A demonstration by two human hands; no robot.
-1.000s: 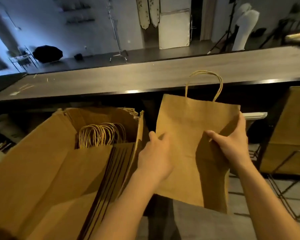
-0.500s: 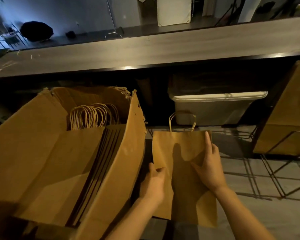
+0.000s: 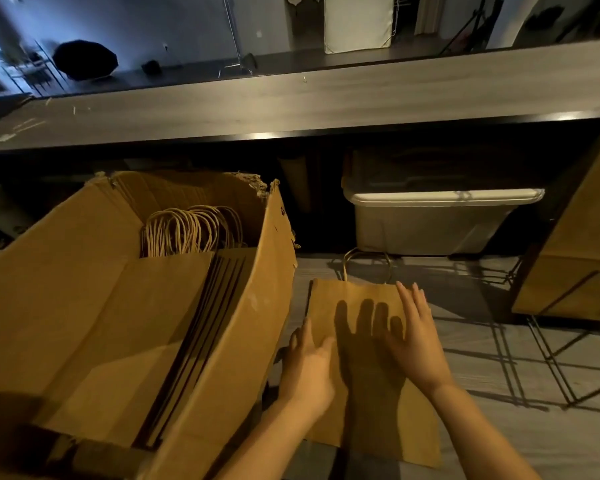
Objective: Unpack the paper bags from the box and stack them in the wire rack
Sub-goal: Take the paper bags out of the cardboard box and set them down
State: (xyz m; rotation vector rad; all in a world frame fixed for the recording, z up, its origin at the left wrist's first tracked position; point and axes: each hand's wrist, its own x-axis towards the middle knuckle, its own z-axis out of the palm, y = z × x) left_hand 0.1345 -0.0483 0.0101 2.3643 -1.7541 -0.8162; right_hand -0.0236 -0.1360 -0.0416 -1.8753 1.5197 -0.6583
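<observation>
The cardboard box [image 3: 222, 341] on the left holds many folded bags [image 3: 174, 306] on edge. Just right of it, one paper bag [image 3: 357, 292] lies flat on the grey surface, handles pointing far. The left hand [image 3: 307, 368] rests at its left edge, fingers relaxed and thumb on the paper. The right hand [image 3: 413, 344] lies flat on it with straight, spread fingers, gripping nothing. To do this step well, smooth the bag flat and square its edges with the wire rack [image 3: 553, 368].

Dim, warm light — a hard-edged shadow lies across the paper bag [image 3: 326, 299] — and lines bow near the edges.
</observation>
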